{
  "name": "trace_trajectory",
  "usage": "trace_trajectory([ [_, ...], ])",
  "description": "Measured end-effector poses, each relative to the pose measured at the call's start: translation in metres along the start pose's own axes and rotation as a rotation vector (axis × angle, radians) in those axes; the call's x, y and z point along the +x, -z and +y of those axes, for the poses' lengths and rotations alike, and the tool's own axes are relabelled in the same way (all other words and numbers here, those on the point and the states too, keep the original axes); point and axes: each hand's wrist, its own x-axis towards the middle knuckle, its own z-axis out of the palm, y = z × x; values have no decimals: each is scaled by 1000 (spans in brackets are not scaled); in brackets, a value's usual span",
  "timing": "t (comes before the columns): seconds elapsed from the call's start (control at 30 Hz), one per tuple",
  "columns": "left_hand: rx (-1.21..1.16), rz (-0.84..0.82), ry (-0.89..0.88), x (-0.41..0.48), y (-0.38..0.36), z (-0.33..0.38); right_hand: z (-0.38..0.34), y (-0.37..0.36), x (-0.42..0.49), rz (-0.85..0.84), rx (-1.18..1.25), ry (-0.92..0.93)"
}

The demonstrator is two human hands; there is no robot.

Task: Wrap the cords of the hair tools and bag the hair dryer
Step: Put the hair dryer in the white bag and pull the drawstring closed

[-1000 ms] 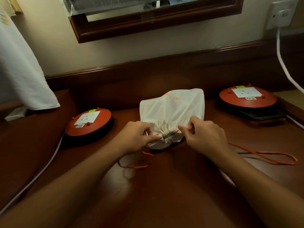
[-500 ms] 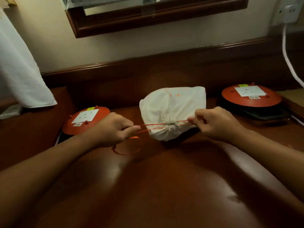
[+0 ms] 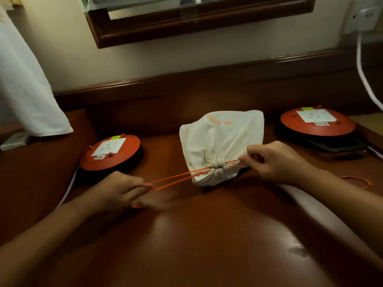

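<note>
A dark brown bench (image 3: 207,235) runs along a cream wall. Two orange cord reels sit on it, well apart: one (image 3: 110,155) at left, one (image 3: 317,124) at right on a black tray (image 3: 339,145). Above hangs a wood-framed mirror (image 3: 199,21). A white cloth (image 3: 27,90) hangs far left; a white cable (image 3: 364,75) drops from a wall socket (image 3: 362,16).

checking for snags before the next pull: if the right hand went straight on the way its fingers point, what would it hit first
The right hand points leftward along the orange drawstring, so it would most likely meet the cinched neck of the white bag first, just ahead of its fingertips. Depth is hard to judge from this one view.
</note>
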Motion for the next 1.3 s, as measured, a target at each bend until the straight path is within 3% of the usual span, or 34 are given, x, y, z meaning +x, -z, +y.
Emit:
trace_trajectory([
  [0.17, -345, -276, 196, -4, 30, 32, -14, 27, 20, -21, 137, -63],
  [0.27, -668, -54, 249, 20, 37, 41, 3, 34, 42, 53, 28, -196],
  [0.33, -751, 137, 358, 50, 25, 42, 15, 32, 59, 34, 38, -361],
  [0.43, -801, 307, 535, 111, 1, 47, 32, 19, 86, 35, 60, -549],
  [0.6, -862, 389, 776, 198, -22, 56, 51, -1, 116, -1, 145, -851],
  [0.73, -843, 281, 880, 227, -28, 45, 57, -17, 123, -32, 265, -777],
  [0.8, -697, 195, 848, 231, -33, 36, 57, -26, 120, -59, 264, -735],
  [0.9, -590, 214, 770, 225, -45, 20, 59, -31, 105, -26, 285, -687],
  [0.97, -650, 236, 745, 218, -50, 10, 64, -28, 97, -29, 300, -652],
  [1.03, -885, 247, 811, 220, -49, 2, 73, -24, 101, -6, 311, -679],
  [1.1, -1042, 252, 875, 225, -42, -3, 82, -17, 111, 94, 434, -838],
  [1.17, -978, 175, 913, 236, -36, -12, 96, -16, 130, 156, 610, -1058],
  [1.3, -853, 79, 986, 256, -39, -26, 118, -23, 149, 72, 711, -1274],
])
